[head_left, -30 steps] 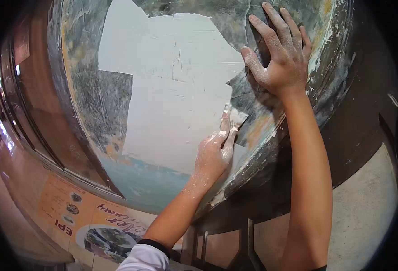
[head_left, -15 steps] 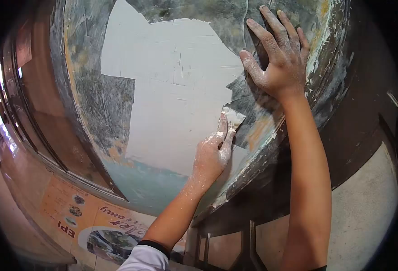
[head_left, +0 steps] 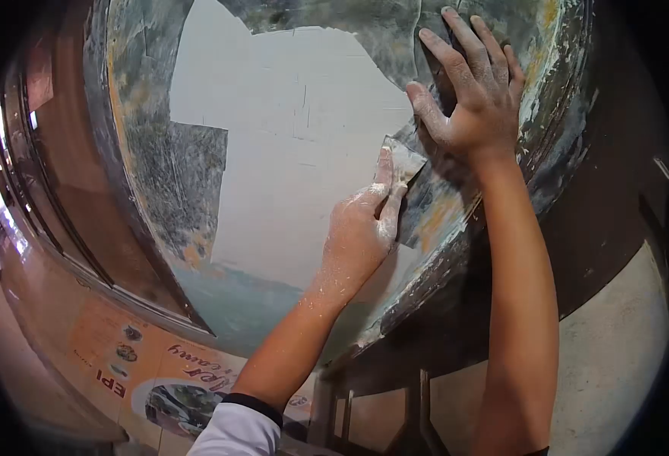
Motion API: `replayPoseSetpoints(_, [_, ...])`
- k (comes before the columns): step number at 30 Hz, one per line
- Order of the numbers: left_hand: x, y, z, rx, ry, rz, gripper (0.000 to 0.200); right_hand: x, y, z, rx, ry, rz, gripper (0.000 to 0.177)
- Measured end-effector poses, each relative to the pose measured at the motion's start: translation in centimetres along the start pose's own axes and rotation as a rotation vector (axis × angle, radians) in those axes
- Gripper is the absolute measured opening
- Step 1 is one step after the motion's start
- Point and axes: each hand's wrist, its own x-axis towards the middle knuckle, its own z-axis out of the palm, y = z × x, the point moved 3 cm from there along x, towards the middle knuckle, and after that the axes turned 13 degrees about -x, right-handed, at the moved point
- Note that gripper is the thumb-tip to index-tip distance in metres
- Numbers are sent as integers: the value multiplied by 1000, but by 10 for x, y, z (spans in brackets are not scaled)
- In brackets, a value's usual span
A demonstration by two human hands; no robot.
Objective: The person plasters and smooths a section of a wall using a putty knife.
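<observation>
A putty knife [head_left: 405, 161] with a whitish, smeared blade is gripped in my left hand [head_left: 359, 224], its index finger lying along the blade. The blade rests against the right edge of a broad patch of white putty [head_left: 289, 175]. This patch covers the middle of a mottled grey-green panel [head_left: 186, 175]. Up and to the right, my right hand [head_left: 475, 110] lies with fingers spread on the bare part of the panel. White dust coats both hands.
Flaking, rough edging [head_left: 456, 235] runs down the panel's right side. Dark brown framing [head_left: 83, 175] stands at the left. Below is an orange printed banner [head_left: 106, 342] with food pictures, beside dark bars [head_left: 424, 410]. A pale floor area [head_left: 615, 342] shows at lower right.
My left hand has moved the putty knife up and slightly right along the putty's right edge. My right hand stays nearly in place on the panel.
</observation>
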Motion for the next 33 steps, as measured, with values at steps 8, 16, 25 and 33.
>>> replayPoseSetpoints(8, [-8,0,-4,20,39,28,57,5,1,1,7,23,-1,59])
replayPoseSetpoints(16, [1,3,-3,-63,68,139,55,5,0,0,-16,-5,6,59])
replayPoseSetpoints(25, [-6,-5,-5,39,50,134,55,5,11,11,-20,7,85,53])
replayPoseSetpoints(33, [-1,2,-1,-15,68,89,55,28,33,5,-130,-113,-3,54])
